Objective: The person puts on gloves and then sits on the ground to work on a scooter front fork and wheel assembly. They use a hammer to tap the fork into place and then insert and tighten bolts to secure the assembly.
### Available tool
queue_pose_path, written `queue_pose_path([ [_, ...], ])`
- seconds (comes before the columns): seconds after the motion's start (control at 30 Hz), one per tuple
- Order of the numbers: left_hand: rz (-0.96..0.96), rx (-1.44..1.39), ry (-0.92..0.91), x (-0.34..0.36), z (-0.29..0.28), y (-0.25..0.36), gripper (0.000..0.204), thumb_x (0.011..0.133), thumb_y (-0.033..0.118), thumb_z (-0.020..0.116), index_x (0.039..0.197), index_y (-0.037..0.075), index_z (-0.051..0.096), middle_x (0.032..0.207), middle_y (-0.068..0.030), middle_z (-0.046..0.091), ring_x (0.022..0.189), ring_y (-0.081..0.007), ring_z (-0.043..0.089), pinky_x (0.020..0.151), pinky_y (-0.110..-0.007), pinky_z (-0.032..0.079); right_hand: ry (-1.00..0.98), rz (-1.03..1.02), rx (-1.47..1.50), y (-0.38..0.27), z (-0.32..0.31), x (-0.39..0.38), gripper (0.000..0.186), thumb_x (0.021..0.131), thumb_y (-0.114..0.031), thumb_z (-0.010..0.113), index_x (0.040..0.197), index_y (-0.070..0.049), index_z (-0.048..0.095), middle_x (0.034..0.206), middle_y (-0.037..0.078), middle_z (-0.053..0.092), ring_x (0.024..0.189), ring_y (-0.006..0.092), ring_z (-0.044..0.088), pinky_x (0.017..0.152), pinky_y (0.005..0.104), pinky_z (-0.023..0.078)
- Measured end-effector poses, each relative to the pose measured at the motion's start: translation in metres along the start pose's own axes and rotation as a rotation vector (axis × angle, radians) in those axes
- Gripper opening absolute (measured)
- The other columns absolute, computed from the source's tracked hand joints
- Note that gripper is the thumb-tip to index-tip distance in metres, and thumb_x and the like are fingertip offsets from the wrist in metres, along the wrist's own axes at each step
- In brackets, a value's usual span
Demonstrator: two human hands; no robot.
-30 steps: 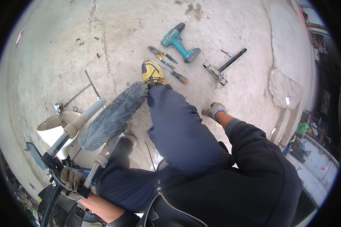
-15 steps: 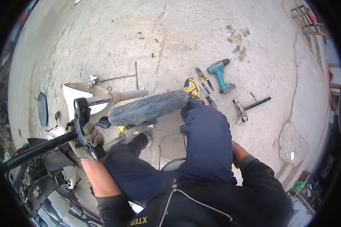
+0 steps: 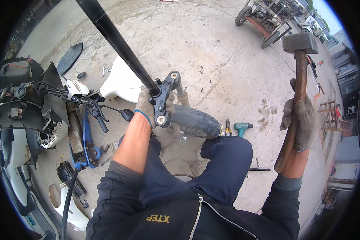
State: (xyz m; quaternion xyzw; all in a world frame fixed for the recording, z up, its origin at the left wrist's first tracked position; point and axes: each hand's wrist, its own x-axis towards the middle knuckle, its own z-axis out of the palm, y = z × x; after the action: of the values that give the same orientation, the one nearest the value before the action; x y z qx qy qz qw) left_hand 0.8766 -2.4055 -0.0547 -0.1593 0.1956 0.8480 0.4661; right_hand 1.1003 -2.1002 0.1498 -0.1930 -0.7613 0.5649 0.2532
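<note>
A long black metal fork tube [image 3: 120,46] with its black clamp bracket [image 3: 164,100] slants over the concrete, gloved left hand [image 3: 148,106] wrapped around it; gloved right hand [image 3: 298,120] grips a raised wooden-handled steel hammer [image 3: 298,80], fingers curled tight

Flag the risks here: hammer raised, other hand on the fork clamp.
1. The left hand grips right at the black clamp on the fork tube; a swing of the raised hammer in the right hand could land on its fingers.
2. The knee sits just below the clamp, so a glancing blow might hit it.
3. The cordless drill and pliers lie close by on the concrete; a dropped fork could strike them.
</note>
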Motion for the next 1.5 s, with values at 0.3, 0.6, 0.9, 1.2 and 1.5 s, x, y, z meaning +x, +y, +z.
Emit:
queue_pose_path([
  [0.3,-0.01,0.071,0.06,0.005,0.005,-0.006,0.051,0.104,0.052,0.051,0.118,0.004,0.061,0.08,-0.0149,0.066,0.057,-0.0237,0.065,0.052,-0.038,0.05,-0.448,0.296,0.052,-0.024,0.129,0.011,0.054,0.103,-0.024,0.063,0.144,0.009,0.054,0.073,0.006,0.066,0.051,0.0114,0.06,0.044,0.0273,0.05],
  [0.6,-0.071,0.046,-0.007,0.006,0.012,-0.001,0.058,0.104,0.057,0.045,0.119,0.005,0.067,0.076,-0.0134,0.065,0.054,-0.0217,0.06,0.05,-0.037,0.047,-0.526,0.632,-0.219,0.032,0.116,0.025,0.048,0.098,-0.023,0.072,0.137,0.005,0.063,0.072,0.004,0.065,0.051,0.0107,0.059,0.045,0.0287,0.05],
  [0.9,-0.066,0.055,-0.048,0.003,-0.009,0.012,0.06,0.102,0.053,0.053,0.139,0.006,0.059,0.087,-0.0189,0.069,0.061,-0.0272,0.068,0.054,-0.041,0.056,-0.594,0.559,-1.095,0.235,0.011,0.051,0.042,0.088,-0.03,0.067,0.12,-0.003,0.07,0.097,0.023,0.075,0.086,0.0372,0.075,0.082,0.0455,0.06],
  [1.2,0.112,0.089,0.113,-0.007,-0.03,0.026,0.068,0.106,0.053,0.045,0.153,0.003,0.046,0.086,-0.0196,0.063,0.058,-0.0264,0.065,0.047,-0.045,0.054,-0.576,1.238,-0.909,0.442,-0.079,-0.142,0.042,0.09,-0.036,0.066,0.119,-0.008,0.077,0.121,0.022,0.074,0.113,0.0409,0.07,0.099,0.047,0.055],
  [1.5,0.113,0.145,0.097,-0.016,-0.044,0.037,0.074,0.107,0.057,0.044,0.153,0.0,0.042,0.079,-0.0161,0.062,0.048,-0.0259,0.06,0.04,-0.043,0.054,-0.992,0.997,-1.166,0.464,-0.09,-0.072,0.041,0.092,-0.039,0.065,0.117,-0.009,0.078,0.12,0.021,0.074,0.11,0.0393,0.071,0.097,0.046,0.055],
])
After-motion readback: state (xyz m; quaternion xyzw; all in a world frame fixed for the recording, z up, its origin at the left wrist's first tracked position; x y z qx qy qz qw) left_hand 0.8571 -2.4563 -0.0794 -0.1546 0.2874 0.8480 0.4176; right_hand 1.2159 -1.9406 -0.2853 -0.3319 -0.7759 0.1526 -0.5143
